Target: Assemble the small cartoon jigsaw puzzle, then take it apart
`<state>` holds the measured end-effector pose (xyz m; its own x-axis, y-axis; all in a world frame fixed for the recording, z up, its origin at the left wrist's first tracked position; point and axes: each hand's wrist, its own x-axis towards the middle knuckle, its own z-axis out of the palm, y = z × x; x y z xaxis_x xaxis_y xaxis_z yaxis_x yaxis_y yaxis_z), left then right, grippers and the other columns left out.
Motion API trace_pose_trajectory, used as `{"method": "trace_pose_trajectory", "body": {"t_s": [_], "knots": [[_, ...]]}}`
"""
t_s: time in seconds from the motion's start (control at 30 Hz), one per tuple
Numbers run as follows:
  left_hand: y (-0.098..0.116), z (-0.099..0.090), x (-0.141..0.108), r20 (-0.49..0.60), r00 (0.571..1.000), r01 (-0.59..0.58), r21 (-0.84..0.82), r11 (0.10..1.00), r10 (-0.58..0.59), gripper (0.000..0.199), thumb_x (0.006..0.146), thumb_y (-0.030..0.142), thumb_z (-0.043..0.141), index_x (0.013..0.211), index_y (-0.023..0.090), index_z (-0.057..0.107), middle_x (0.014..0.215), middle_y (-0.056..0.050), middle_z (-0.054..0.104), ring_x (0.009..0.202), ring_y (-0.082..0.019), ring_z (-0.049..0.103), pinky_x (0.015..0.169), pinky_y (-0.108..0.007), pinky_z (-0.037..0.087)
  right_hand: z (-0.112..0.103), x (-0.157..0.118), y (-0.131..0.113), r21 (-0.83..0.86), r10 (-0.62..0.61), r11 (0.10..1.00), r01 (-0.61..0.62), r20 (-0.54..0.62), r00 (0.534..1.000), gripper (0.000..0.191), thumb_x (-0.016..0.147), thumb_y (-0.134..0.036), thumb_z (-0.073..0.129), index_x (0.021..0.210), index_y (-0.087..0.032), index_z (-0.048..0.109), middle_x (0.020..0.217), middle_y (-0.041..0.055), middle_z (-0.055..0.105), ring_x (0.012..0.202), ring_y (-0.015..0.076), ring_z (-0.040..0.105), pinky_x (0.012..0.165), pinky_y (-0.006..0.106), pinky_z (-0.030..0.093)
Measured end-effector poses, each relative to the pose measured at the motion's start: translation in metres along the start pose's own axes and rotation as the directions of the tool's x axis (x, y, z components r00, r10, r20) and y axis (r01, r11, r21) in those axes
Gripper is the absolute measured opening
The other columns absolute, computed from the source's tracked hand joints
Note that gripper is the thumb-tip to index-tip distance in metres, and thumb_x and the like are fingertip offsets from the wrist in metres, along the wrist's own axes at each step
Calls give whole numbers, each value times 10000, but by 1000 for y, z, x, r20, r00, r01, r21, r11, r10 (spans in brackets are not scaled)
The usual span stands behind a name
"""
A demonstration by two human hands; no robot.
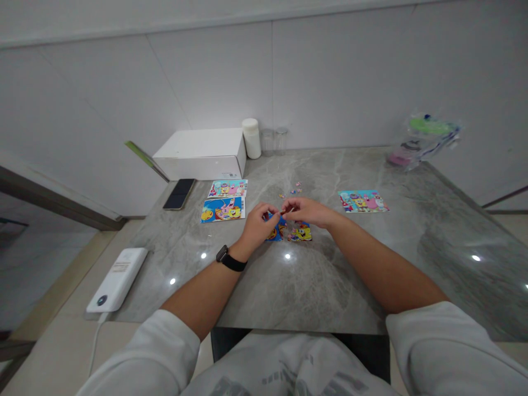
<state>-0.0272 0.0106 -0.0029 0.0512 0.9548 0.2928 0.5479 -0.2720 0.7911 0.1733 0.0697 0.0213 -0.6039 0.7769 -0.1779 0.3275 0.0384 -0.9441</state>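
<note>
A partly joined jigsaw puzzle with a yellow cartoon figure on blue lies on the grey table, with gaps in its middle. Over its upper left part, my left hand has thumb and fingers pinched together; what they hold is hidden. My right hand meets it fingertip to fingertip, pinching a small puzzle piece. Just beyond the hands lie several loose puzzle pieces. Left of them are two picture cards, one light blue and one deep blue. Another picture card lies to the right.
A white box, a white bottle and two clear glasses stand along the wall. A phone and a white power bank with a cable are on the left. A clear plastic bag sits at the back right.
</note>
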Motion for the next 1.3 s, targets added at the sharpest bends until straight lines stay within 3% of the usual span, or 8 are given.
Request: {"method": "trace_pose_trajectory", "body": {"t_s": [0.17,0.33,0.47,0.63,0.87,1.3], "knots": [[-1,-4,3,75,997,-10,37,999,8,95,888,279,698,848,197,723,899,-16,648,802,-145,587,741,-281,499,-5,0,-2,-131,-88,988,86,-10,996,262,813,-424,705,912,-184,670,806,1,653,716,134,578,616,236,458],[-5,-4,3,167,986,-34,82,996,20,119,887,313,706,871,203,750,934,-29,648,833,-158,613,759,-291,512,-5,-1,-1,-307,-78,948,85,34,996,180,826,-330,682,921,-179,698,791,4,690,724,147,612,654,243,467],[-10,-8,3,255,962,-136,134,982,98,124,890,322,711,896,210,762,977,-39,649,877,-175,629,819,-316,518,-2,-4,-3,-464,-61,881,87,71,996,114,840,-253,673,916,-185,724,815,7,721,746,152,640,670,239,455],[-13,-24,4,323,926,-298,313,902,194,259,865,331,764,1105,240,733,1119,-66,659,1047,-231,641,932,-368,513,7,-8,-4,-595,-14,801,62,84,996,81,833,-205,684,903,-200,724,832,6,753,755,163,670,659,238,438],[-13,-31,2,467,854,-410,330,850,231,264,829,349,800,1078,283,747,1124,-49,660,1037,-228,638,917,-351,495,18,-10,-6,-648,101,761,21,151,983,96,810,-152,689,855,-217,742,837,-3,777,762,160,688,639,233,422],[-7,-30,2,554,817,-424,390,817,159,232,850,424,791,1018,267,762,1064,-51,668,988,-232,636,852,-343,466,27,-7,-8,-723,199,688,-59,110,974,93,825,-207,713,890,-208,779,843,11,779,749,158,695,617,227,410]]}}
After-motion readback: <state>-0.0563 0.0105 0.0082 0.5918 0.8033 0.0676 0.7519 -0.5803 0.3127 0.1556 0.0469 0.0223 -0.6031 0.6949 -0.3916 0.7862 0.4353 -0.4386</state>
